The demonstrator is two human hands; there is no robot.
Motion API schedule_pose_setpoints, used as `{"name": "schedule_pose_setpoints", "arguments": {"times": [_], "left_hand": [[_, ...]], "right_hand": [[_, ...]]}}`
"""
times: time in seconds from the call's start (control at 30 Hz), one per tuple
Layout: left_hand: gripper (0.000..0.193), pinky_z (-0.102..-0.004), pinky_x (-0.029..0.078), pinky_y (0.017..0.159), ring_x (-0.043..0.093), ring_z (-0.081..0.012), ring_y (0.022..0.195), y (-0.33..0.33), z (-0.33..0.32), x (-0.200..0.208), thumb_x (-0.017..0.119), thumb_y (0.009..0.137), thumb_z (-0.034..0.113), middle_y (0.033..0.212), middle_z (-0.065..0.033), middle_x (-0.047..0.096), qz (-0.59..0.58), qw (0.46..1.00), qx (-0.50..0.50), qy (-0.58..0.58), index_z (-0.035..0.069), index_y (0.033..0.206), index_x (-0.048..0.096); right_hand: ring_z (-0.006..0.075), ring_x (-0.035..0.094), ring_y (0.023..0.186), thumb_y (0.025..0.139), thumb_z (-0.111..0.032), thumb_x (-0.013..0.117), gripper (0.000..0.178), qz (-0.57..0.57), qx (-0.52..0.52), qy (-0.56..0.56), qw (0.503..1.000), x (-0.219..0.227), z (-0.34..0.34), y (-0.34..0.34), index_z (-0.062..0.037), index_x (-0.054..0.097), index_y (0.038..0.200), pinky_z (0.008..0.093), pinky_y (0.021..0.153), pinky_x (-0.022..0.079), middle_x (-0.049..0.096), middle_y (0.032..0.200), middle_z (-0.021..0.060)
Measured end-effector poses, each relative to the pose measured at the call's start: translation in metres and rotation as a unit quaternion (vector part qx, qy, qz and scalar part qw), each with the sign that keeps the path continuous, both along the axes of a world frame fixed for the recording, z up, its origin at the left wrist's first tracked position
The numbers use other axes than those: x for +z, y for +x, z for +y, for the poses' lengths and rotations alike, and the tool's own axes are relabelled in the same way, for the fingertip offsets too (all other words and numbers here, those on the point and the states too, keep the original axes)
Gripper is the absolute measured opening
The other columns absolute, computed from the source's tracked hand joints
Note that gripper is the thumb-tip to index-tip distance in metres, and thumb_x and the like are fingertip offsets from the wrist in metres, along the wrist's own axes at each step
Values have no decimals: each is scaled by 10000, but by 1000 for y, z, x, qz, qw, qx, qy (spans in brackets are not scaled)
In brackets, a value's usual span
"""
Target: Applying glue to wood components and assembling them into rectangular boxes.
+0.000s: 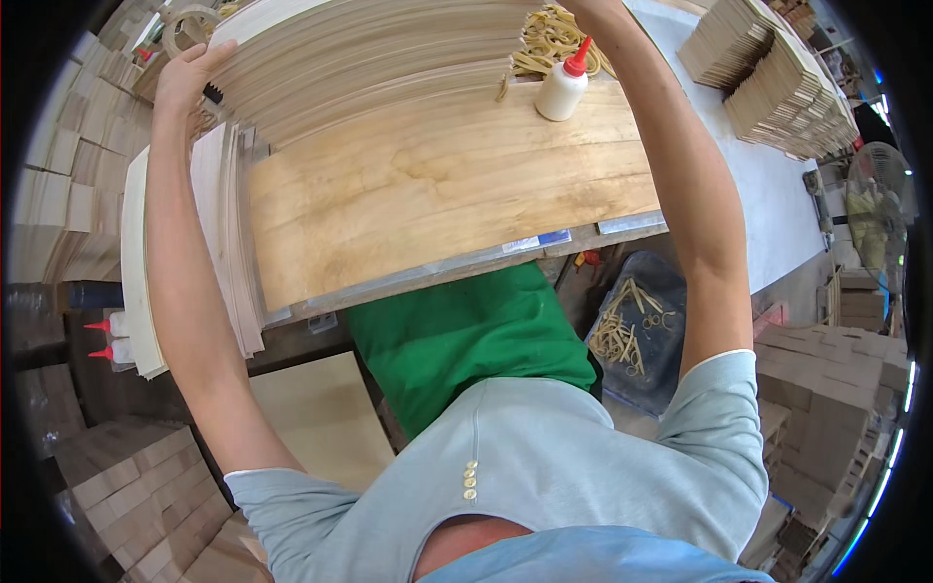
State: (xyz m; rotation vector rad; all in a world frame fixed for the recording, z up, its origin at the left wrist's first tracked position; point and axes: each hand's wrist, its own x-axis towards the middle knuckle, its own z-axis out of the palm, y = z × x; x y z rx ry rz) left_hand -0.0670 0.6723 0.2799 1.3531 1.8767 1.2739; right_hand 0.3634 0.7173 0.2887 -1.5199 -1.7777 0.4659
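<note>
A tall stack of thin pale wood sheets (389, 68) lies across the far side of the work board. My left hand (190, 78) is at the stack's far left corner, its fingers closed on the end of the top wood sheet (267, 15). Over at the far right, my right hand (585, 6) is mostly cut off by the upper edge, so its fingers are hidden. Between my arms is a bare wooden board (447, 185). On its far right part stands a white glue bottle (562, 92) with a red nozzle, near my right forearm.
Rubber bands (554, 44) are heaped behind the bottle. More sheets (219, 214) stand beside my left forearm, near red-tipped bottles (119, 340). A dark tray (651, 364) holds pale strips and loops below the board's right end. Wood stacks (792, 92) and a fan (880, 189) are at right.
</note>
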Motion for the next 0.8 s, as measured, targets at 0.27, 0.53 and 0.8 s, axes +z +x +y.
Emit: {"name": "schedule_pose_setpoints", "arguments": {"times": [0.27, 0.53, 0.8], "left_hand": [[724, -314, 414, 989, 560, -216, 1159, 39, -82, 6, 786, 767, 273, 1271, -189, 581, 78, 963, 87, 243, -95, 1316, 492], [657, -352, 410, 1011, 560, -259, 1153, 73, -198, -168, 757, 801, 136, 1283, -229, 562, 9, 996, 64, 55, -93, 1341, 459], [680, -368, 251, 1139, 383, -270, 1356, 92, -243, -169, 719, 827, 162, 1404, -255, 446, 63, 995, 8, -77, -123, 1361, 408]], "right_hand": [[267, 666, 856, 822, -263, 614, 444, 53, -68, 175, 981, -6, -55, -18, -4, 640, 1181, 379, 855, 494, 702, 991, 169], [327, 619, 931, 812, -121, 692, 417, 62, 36, 45, 996, -145, -170, 31, 68, 596, 1171, 405, 847, 484, 661, 962, 229], [297, 509, 1249, 844, -165, 672, 539, -93, 41, -61, 993, -180, -221, 58, -38, 515, 1344, 370, 999, 419, 549, 1315, 232]]}}
